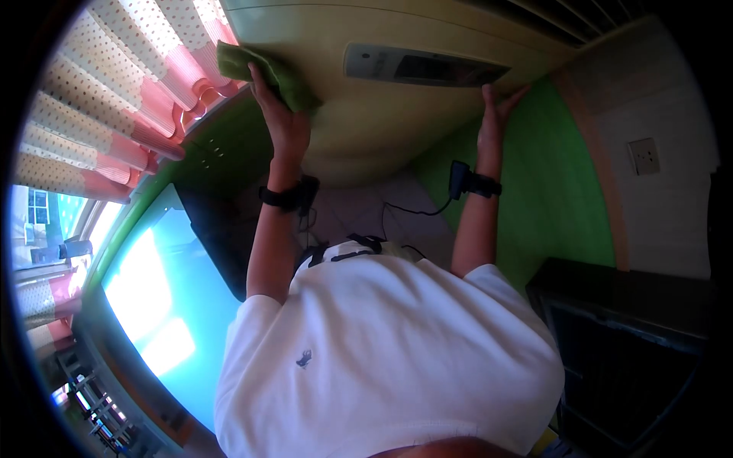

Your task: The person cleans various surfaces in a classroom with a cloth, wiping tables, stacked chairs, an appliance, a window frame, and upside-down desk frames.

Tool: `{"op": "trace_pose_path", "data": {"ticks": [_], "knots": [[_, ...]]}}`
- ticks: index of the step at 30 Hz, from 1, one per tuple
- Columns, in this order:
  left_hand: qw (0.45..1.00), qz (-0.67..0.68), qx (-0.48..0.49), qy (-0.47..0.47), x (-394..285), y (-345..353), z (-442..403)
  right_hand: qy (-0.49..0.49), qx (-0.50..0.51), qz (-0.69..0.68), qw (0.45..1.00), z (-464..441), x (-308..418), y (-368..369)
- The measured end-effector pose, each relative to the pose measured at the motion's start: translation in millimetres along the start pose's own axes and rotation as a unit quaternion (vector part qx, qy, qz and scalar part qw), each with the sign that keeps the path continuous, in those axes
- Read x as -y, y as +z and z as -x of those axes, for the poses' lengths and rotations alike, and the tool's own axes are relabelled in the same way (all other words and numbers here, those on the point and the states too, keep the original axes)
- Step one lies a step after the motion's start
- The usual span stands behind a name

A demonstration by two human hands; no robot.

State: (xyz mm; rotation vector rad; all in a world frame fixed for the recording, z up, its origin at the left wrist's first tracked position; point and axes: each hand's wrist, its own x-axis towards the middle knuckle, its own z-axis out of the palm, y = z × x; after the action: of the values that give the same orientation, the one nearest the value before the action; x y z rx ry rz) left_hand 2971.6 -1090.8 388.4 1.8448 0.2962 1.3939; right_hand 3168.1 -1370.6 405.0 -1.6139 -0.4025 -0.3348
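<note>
My left hand (286, 126) is closed on a folded green cloth (267, 72), which lies against the front of a large cream-coloured floor-standing air conditioner (343, 133). The fingers are partly hidden behind the cloth. At the unit's far side my right hand (495, 118) is raised with thumb and fingers apart, close to its edge below a dark display panel (427, 67). Nothing shows in that hand; whether it touches the casing I cannot tell. Both wrists wear black straps with small devices, and a cable hangs near the right one.
Pink and dotted curtains (114, 99) hang by a bright window at left. Below them stands a large glossy screen (168, 282) reflecting light. A green wall panel (542, 175), a wall socket (644, 156) and a black cabinet (618, 343) are at right. Dark vent slats (565, 19) are at the top.
</note>
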Motion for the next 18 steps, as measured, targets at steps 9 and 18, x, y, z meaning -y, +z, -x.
{"op": "trace_pose_path", "data": {"ticks": [9,18], "knots": [[0.991,-0.089,0.09,-0.051,3.4,24.8,74.7,0.026,0.005,0.004,1.0,-1.8,-7.4,-3.5],[0.997,-0.069,0.017,-0.03,-38.9,10.3,12.4,0.032,0.01,0.009,0.999,-5.9,-17.0,-2.6]]}}
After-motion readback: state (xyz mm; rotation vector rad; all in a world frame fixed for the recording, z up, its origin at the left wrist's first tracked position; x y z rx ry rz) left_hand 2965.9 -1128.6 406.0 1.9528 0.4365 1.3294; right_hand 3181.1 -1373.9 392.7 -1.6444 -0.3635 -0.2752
